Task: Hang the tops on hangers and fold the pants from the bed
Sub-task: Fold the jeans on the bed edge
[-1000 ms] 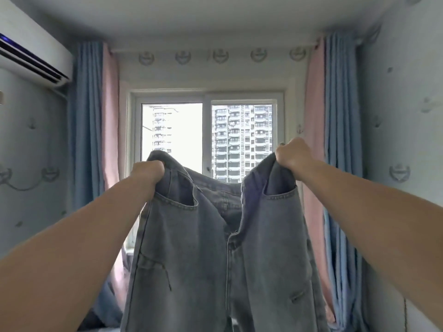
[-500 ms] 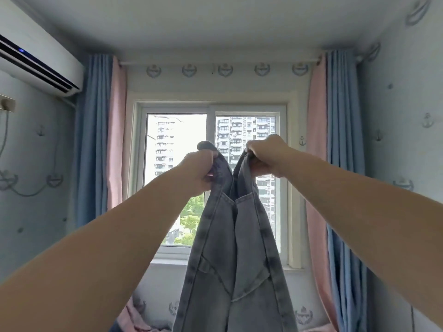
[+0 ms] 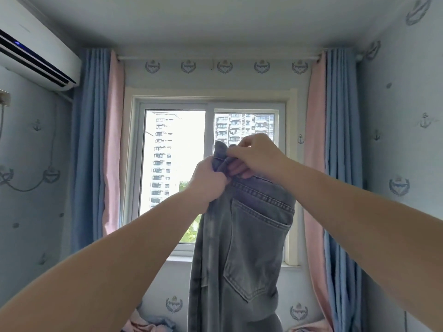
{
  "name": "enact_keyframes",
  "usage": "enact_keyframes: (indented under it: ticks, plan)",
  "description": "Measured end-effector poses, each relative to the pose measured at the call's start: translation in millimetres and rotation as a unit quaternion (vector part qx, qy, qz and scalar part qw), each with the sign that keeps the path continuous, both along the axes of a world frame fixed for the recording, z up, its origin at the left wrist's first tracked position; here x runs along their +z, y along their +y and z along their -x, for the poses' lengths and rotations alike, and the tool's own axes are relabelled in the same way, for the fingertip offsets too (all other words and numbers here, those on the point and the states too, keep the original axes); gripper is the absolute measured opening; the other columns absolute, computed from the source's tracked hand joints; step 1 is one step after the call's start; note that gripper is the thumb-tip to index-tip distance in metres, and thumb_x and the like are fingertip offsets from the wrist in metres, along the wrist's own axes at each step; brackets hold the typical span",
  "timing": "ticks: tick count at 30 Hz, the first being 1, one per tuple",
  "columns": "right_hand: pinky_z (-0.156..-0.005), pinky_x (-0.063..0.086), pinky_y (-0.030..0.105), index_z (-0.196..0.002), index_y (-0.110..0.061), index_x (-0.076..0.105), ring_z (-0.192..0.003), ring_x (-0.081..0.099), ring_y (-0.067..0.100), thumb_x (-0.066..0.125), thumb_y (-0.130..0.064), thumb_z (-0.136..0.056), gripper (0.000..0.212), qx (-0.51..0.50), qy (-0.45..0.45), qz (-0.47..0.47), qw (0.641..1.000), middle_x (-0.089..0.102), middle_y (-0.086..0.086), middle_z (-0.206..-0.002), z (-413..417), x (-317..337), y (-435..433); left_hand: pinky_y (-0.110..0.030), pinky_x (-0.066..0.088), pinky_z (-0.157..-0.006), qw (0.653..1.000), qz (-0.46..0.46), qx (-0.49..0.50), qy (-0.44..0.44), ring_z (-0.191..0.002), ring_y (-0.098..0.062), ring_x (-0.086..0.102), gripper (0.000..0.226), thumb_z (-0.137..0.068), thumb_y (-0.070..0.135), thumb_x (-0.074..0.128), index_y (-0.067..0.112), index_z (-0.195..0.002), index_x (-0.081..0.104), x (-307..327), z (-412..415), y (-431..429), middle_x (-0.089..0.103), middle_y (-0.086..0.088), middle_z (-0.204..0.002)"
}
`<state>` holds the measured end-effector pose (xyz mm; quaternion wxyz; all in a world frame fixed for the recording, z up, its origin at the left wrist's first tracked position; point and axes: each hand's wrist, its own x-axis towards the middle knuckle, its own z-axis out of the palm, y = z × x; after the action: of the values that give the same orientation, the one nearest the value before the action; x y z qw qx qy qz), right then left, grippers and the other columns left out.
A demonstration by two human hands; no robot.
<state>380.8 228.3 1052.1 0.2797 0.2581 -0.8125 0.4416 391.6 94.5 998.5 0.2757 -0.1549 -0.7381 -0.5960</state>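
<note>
Two hands meet high before the window [image 3: 175, 164]: left hand [image 3: 208, 180] grips the waistband of the jeans [image 3: 251, 248], right hand [image 3: 254, 154] pinches it alongside. They hang doubled lengthwise in mid-air; one slack pinch and the halves could slide apart.

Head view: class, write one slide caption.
Left hand and right hand hold grey denim jeans, doubled lengthwise, by the waistband before the white-framed window.

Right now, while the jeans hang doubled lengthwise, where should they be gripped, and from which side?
Probably the stacked waistband of the jeans, pinched from above, where the left hand and right hand hold it: both layers meet there, legs hanging straight.
</note>
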Motion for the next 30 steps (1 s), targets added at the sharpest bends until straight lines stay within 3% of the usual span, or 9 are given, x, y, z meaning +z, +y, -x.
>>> enact_keyframes:
  ticks: [3,5,8,11,13,16,19,24,30]
  plan:
    - [-0.096,0.053,0.043,-0.101,-0.013,0.06,-0.098,0.065,0.017,0.068,-0.023,-0.09,0.017,-0.041,0.149,-0.012,0.988,0.067,-0.001,-0.104,14,-16,25,-0.054,0.059,-0.084,0.998,-0.064,-0.004,0.001,-0.096,-0.036,0.071,0.023,-0.091,-0.005,0.058,0.01,-0.106,0.069,-5,8,-12,0.073,-0.016,-0.102]
    - [-0.107,0.043,0.039,-0.125,-0.02,0.05,-0.117,0.054,0.014,0.073,-0.038,-0.088,0.048,-0.105,0.18,0.019,0.978,0.058,-0.003,-0.127,29,-34,45,-0.049,0.062,-0.079,0.994,-0.105,-0.015,0.004,-0.092,-0.032,0.073,0.022,-0.092,-0.002,0.061,0.015,-0.101,0.071,-6,12,-22,0.076,-0.01,-0.097]
    - [-0.116,0.032,0.05,-0.155,-0.028,0.021,-0.142,0.037,0.025,0.073,-0.066,-0.077,0.102,-0.072,-0.035,0.14,0.987,0.033,0.002,-0.159,48,-68,69,-0.038,0.062,-0.067,0.986,-0.159,-0.056,0.005,-0.084,-0.027,0.075,0.019,-0.093,0.0,0.063,0.016,-0.099,0.07,-3,16,-40,0.078,-0.006,-0.092]
    - [-0.111,0.038,0.058,-0.152,-0.038,0.033,-0.139,0.046,0.03,0.061,-0.078,-0.078,0.089,0.186,-0.316,0.153,0.918,0.044,0.002,-0.155,62,-99,80,-0.038,0.06,-0.068,0.978,-0.185,-0.092,-0.003,-0.086,-0.029,0.074,0.02,-0.095,0.0,0.059,0.012,-0.104,0.071,-1,21,-56,0.077,-0.009,-0.096]
    - [-0.101,0.049,0.056,-0.14,-0.03,0.056,-0.131,0.056,0.032,0.069,-0.07,-0.079,0.074,0.286,-0.377,0.134,0.871,0.058,0.005,-0.144,64,-110,73,-0.041,0.061,-0.072,0.976,-0.182,-0.117,-0.02,-0.091,-0.032,0.073,0.021,-0.097,0.001,0.057,0.008,-0.112,0.07,-1,23,-67,0.076,-0.013,-0.103]
    - [-0.087,0.058,0.045,-0.124,-0.015,0.071,-0.116,0.067,0.034,0.088,-0.046,-0.072,0.063,0.269,-0.347,0.159,0.884,0.068,0.012,-0.129,59,-107,45,-0.04,0.062,-0.07,0.976,-0.156,-0.145,-0.049,-0.091,-0.032,0.074,0.021,-0.098,0.006,0.058,0.008,-0.115,0.069,-4,25,-87,0.075,-0.016,-0.108]
    - [-0.068,0.061,0.035,-0.119,-0.007,0.07,-0.095,0.075,0.028,0.079,-0.034,-0.084,0.045,0.172,-0.236,0.229,0.929,0.076,0.011,-0.11,54,-86,21,-0.04,0.061,-0.074,0.978,-0.132,-0.147,-0.062,-0.099,-0.033,0.073,0.022,-0.098,0.008,0.059,0.01,-0.118,0.068,-9,28,-115,0.075,-0.013,-0.109]
    - [-0.049,0.054,0.019,-0.081,-0.025,0.079,-0.067,0.073,0.007,0.072,-0.041,-0.09,0.019,0.033,-0.056,0.214,0.975,0.078,-0.01,-0.081,36,-46,-23,-0.033,0.058,-0.068,0.99,-0.114,-0.062,-0.047,-0.09,-0.025,0.073,0.013,-0.096,0.01,0.063,0.016,-0.104,0.072,-9,35,-163,0.078,-0.003,-0.093]
    - [-0.065,0.057,0.03,-0.088,-0.023,0.075,-0.077,0.074,0.017,0.07,-0.048,-0.089,0.025,-0.025,-0.057,0.23,0.971,0.077,-0.009,-0.08,18,-29,-86,-0.052,0.056,-0.094,0.993,-0.103,-0.029,-0.041,-0.101,-0.033,0.07,0.028,-0.098,0.029,0.061,0.009,-0.116,0.066,-1,29,-202,0.073,-0.012,-0.108]
